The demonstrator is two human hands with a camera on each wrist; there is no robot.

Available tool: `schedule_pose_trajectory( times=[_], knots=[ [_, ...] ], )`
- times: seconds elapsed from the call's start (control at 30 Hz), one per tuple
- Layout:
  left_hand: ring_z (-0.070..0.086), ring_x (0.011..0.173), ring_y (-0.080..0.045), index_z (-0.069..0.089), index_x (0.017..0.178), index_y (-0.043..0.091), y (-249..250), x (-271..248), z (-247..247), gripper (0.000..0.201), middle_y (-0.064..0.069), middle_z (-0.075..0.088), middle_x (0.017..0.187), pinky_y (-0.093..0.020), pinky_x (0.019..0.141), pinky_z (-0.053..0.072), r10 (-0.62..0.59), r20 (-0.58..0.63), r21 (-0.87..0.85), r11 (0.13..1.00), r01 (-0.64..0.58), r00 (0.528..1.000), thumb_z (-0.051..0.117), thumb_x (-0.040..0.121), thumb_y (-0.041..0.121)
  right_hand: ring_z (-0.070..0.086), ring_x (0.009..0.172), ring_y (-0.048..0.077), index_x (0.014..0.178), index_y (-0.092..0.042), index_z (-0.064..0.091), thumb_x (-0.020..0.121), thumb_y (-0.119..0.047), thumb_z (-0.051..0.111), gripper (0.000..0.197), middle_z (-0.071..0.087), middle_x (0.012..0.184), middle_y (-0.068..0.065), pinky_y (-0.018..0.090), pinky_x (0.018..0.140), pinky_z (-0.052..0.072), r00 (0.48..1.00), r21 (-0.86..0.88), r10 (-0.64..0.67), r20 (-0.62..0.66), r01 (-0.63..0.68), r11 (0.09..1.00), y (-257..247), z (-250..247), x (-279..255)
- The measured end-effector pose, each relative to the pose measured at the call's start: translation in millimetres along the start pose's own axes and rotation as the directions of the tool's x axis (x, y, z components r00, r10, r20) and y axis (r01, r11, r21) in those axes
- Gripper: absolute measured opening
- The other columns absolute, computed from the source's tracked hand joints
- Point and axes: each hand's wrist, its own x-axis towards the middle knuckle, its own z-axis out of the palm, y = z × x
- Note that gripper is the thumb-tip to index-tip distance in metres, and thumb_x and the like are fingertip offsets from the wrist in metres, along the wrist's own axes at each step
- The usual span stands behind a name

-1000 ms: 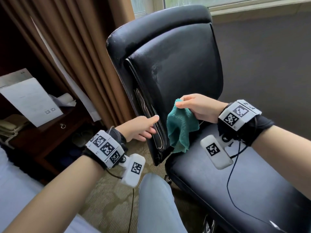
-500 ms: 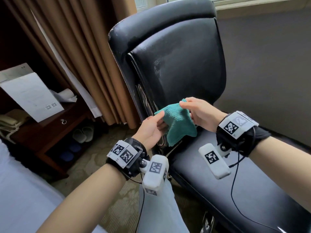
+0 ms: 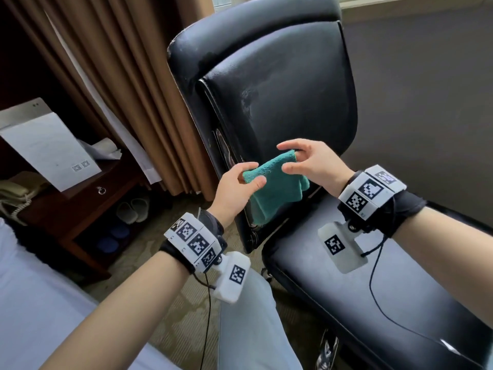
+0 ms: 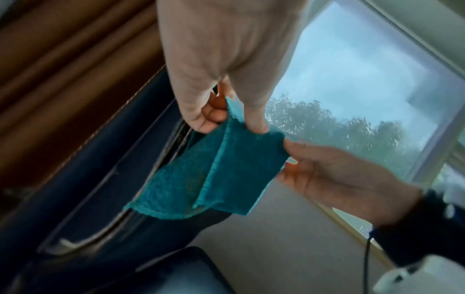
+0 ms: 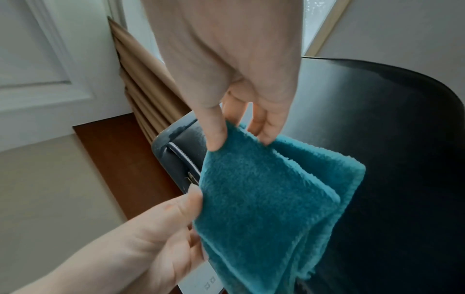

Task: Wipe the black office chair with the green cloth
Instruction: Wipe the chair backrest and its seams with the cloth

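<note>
Green cloth [image 3: 274, 186] held up between both hands in mid frame, just in front of the black office chair [image 3: 280, 97] backrest, not on it

Chair fills centre and right of frame, seat at lower right, curtain [image 3: 128, 76] upper left; cloth's top edge runs left-right; left hand [image 3: 236, 186] pinches the left corner, right hand [image 3: 310, 162] pinches the right one with its other fingers spread; both equally near, nothing between cloth and backrest

cloth [image 3: 274, 182] between hands, before chair back [image 3: 280, 89] | seat [image 3: 373, 289] below | curtain [image 3: 128, 76] left of chair
</note>
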Motion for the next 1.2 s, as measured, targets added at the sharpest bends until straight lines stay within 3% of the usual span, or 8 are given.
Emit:
schedule_pose_trajectory(
  times=[0.1,0.2,0.47,0.57,0.7,0.93,1.07,1.2],
  knots=[
    [0.048,0.077,0.0,0.066,0.1,0.018,1.0,5.6,-6.9,0.015,0.01,0.052,0.086,-0.006,0.069,0.038,0.092,0.057,0.282,0.954,-0.105,0.994,0.068,0.085,0.017,0.063,0.08,0.017,0.098,-0.03,0.066,0.076,0.0,0.068,0.037,0.07,0.088,0.015,0.035,0.083,0.054,0.997,-0.056,-0.075,-0.007,0.074,0.996,-4.0,-6.4,4.6],
    [0.044,0.082,-0.003,0.063,0.092,0.017,7.0,11.3,-15.4,0.006,0.01,0.047,0.087,-0.007,0.07,0.033,0.187,0.105,0.36,0.909,-0.212,0.977,0.066,0.087,0.018,0.057,0.066,-0.003,0.106,-0.025,0.066,0.077,-0.001,0.066,0.038,0.063,0.074,-0.012,0.017,0.072,0.046,0.992,-0.192,-0.128,-0.003,0.125,0.973,-5.6,-13.5,9.1],
    [0.054,0.077,-0.012,0.048,0.092,0.012,28.8,11.9,-27.5,0.008,-0.005,0.057,0.083,-0.028,0.072,0.046,0.163,0.309,0.154,0.963,-0.219,0.937,0.054,0.095,0.016,0.041,0.097,0.013,0.105,-0.031,0.06,0.08,-0.026,0.067,0.027,0.045,0.103,0.001,0.023,0.085,0.033,0.986,-0.456,-0.044,0.163,0.115,0.883,1.0,-9.3,10.1],
    [0.058,0.078,-0.012,0.049,0.088,0.016,29.3,13.5,-35.7,0.012,-0.003,0.061,0.084,-0.025,0.068,0.048,0.104,0.38,0.111,0.981,-0.157,0.919,0.059,0.091,0.01,0.046,0.092,0.008,0.078,-0.028,0.059,0.077,-0.023,0.072,0.014,0.05,0.101,0.0,0.023,0.082,0.034,0.974,-0.403,0.025,0.227,0.071,0.913,0.7,-14.0,7.9],
    [0.064,0.078,-0.013,0.055,0.098,0.012,24.9,13.1,-39.2,0.017,-0.003,0.067,0.094,-0.022,0.06,0.054,-0.082,0.425,0.153,0.988,0.017,0.902,0.063,0.087,0.002,0.061,0.077,0.007,0.08,-0.013,0.059,0.085,-0.006,0.064,0.01,0.063,0.08,-0.002,0.023,0.074,0.051,0.948,-0.007,0.109,0.299,-0.112,0.994,1.6,-19.9,2.2],
    [0.062,0.11,-0.019,0.06,0.117,0.016,14.0,8.8,-26.4,0.023,-0.005,0.066,0.119,-0.034,0.097,0.049,-0.277,0.56,0.036,0.95,0.311,0.781,0.054,0.095,0.014,0.067,0.077,0.016,0.1,-0.005,0.065,0.093,-0.01,0.054,0.013,0.069,0.092,0.007,0.025,0.066,0.056,0.929,0.224,0.227,0.291,-0.297,0.928,5.8,-19.3,2.9],
    [0.068,0.095,-0.021,0.059,0.113,0.014,18.3,9.3,-21.0,0.019,-0.004,0.07,0.108,-0.032,0.081,0.056,-0.369,0.537,-0.03,0.89,0.454,0.759,0.047,0.098,0.019,0.066,0.065,0.008,0.094,-0.012,0.065,0.095,-0.011,0.052,0.013,0.069,0.087,0.003,0.02,0.051,0.051,0.947,0.145,0.256,0.192,-0.285,0.947,4.7,-14.8,0.3],
    [0.069,0.084,-0.016,0.058,0.111,0.007,21.9,12.0,-23.5,0.023,-0.008,0.07,0.102,-0.029,0.076,0.058,-0.364,0.525,-0.14,0.854,0.501,0.769,0.042,0.1,0.018,0.068,0.076,0.011,0.104,-0.016,0.061,0.098,-0.017,0.045,0.017,0.071,0.091,0.0,0.022,0.061,0.054,0.918,0.266,0.234,0.319,-0.324,0.908,5.6,-12.2,-5.3]
  ],
)
